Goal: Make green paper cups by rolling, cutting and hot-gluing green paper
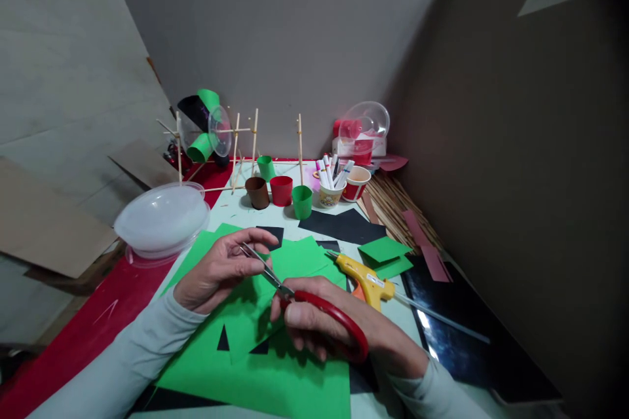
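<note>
My right hand [327, 321] is closed round the red handles of the scissors [328, 304], whose metal blades point up and left, slightly parted. My left hand [228, 268] is beside the blade tips, thumb and fingers curved but apart; I make out nothing held between them. Below both hands lie large green sheets [196, 366], overlapping one another. On the green are a small black triangle [223, 338] and another small black piece [260, 347], partly covered by a green sheet.
A yellow glue gun [363, 277] lies right of my hands, near folded green paper [383, 250] and a glossy black panel [466, 334]. Behind stand coloured paper cups [282, 190], a cup of markers [331, 195] and stick frames [301, 144]. A clear plastic lid [162, 216] sits left.
</note>
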A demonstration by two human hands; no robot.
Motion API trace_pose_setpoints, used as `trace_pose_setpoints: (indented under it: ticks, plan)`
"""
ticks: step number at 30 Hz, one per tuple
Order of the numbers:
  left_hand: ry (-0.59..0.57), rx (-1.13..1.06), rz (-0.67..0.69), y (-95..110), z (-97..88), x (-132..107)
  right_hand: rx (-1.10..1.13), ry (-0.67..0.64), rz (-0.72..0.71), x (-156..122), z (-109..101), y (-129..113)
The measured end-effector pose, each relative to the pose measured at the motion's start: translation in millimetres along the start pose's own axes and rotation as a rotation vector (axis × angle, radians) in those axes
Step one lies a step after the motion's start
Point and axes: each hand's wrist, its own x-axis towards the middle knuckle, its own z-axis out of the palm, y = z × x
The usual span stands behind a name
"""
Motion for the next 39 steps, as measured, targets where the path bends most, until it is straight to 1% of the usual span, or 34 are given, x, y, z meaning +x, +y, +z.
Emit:
trace_pose_setpoints:
  ticks: [3, 7, 11, 16, 19, 23, 25, 27, 30, 33, 36, 39]
  plan:
    - [-0.054, -0.041, -0.019, -1, -3.2, 0, -0.015, -0.026, 0.009, 0, -1, -2]
    - [-0.099, -0.099, -0.018, -3, -5.7, 0, -0.018, -0.017, 0.002, -2, -1, -6]
    - [-0.074, -0.141, -0.01, -1, -8.9, -1, -0.047, 0.002, 0.002, -7, 0, -14]
    - [-0.065, -0.146, 0.046, 7, -12.4, 1, -0.08, 0.017, -0.004, -9, -1, -18]
    - [-0.008, -0.162, 0.071, 14, -12.9, 5, -0.085, 0.03, -0.04, -9, -2, -16]
    - [0.105, -0.222, 0.152, 25, -16.2, 10, -0.061, 0.112, -0.107, -11, -5, -11]
    - [0.128, -0.228, 0.19, 30, -19.0, 10, -0.031, 0.155, -0.15, -12, -10, -8]
    - [0.123, -0.211, 0.213, 33, -22.1, 9, 0.005, 0.208, -0.218, -12, -16, -4]
    - [0.068, -0.14, 0.22, 32, -26.8, 7, 0.062, 0.311, -0.34, -15, -27, -2]
    - [-0.006, -0.038, 0.177, 26, -27.9, 5, 0.097, 0.434, -0.421, -23, -34, -11]
    - [-0.061, 0.057, 0.094, 19, -20.9, 4, 0.087, 0.535, -0.466, -40, -34, -27]
    - [-0.129, 0.179, -0.004, 14, -7.2, 3, 0.026, 0.61, -0.484, -61, -32, -42]
